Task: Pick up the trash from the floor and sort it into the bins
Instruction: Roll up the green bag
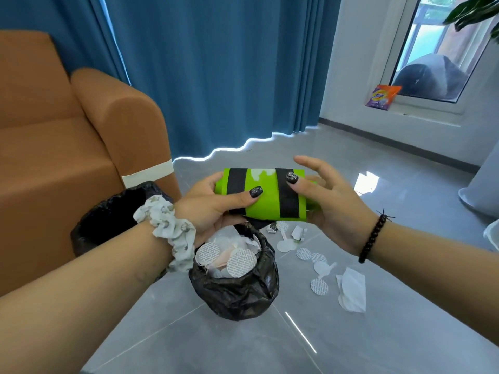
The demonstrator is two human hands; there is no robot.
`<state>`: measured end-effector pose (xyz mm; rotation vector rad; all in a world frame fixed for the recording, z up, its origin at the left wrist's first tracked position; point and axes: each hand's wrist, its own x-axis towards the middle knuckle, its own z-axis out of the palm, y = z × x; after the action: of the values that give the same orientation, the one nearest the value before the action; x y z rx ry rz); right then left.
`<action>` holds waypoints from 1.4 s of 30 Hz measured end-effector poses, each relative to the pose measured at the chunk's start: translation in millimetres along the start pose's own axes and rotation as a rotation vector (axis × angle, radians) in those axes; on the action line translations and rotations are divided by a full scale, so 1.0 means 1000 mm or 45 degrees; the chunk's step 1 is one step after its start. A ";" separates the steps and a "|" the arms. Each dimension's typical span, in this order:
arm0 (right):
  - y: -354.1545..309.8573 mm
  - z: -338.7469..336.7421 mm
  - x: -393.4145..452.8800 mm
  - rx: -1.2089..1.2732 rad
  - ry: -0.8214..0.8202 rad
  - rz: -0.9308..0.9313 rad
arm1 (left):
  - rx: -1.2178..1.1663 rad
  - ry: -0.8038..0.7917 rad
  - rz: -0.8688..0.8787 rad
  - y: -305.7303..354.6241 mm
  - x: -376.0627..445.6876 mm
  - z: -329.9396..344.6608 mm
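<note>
while both hands work it, the green packet (266, 195) w/ two black bands is held in the air directly above the near bin (235, 276), the black-bagged one already loaded w/ white foil discs and paper scraps. left hand (216, 203) grasps the packet's left end, thumb on top, fingers underneath. right hand (324, 195) has thumb pressed on the right black band and palm cupping that end; its other fingers are spread out, not wrapped. my read: two-handed hold is to fold or squash the packet so it fits the small bin mouth, or to check what it is before sorting, can't tell which.

rel. to the near bin: second bin (108, 217), also black-bagged, sits just left/behind, against the orange sofa (81, 130); contents not visible. unpicked trash lies to the right on the grey floor (243, 341): string of white discs (318, 265), crumpled tissue (351, 292), small wrappers (297, 233) just behind under the packet. blue curtain (216, 76) far behind, orange detergent bag (382, 97) by the window far right-behind.

obstruction: near bin looks nearly full and its bag rim is slumped inward, so a packet this wide prob won't drop in flat. left forearm also crosses over the second bin's mouth.
</note>
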<state>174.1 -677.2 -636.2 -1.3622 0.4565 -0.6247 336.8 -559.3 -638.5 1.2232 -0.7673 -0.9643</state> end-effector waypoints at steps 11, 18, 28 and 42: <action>0.046 0.021 0.044 0.038 0.143 0.196 | 0.377 0.094 -0.041 -0.032 0.032 -0.049; 0.104 0.023 0.084 -0.820 0.109 0.001 | 0.401 0.431 -0.420 -0.096 0.053 -0.114; 0.209 0.063 0.132 -1.424 -0.402 -0.347 | 0.444 0.517 -0.849 -0.202 0.038 -0.143; 0.246 0.061 0.148 -1.620 -0.904 -0.179 | 0.092 0.545 -0.640 -0.234 0.041 -0.142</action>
<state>360.7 -705.7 -860.3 -2.6905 0.1311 0.1757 436.7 -553.4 -896.0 1.6595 -0.1548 -1.0263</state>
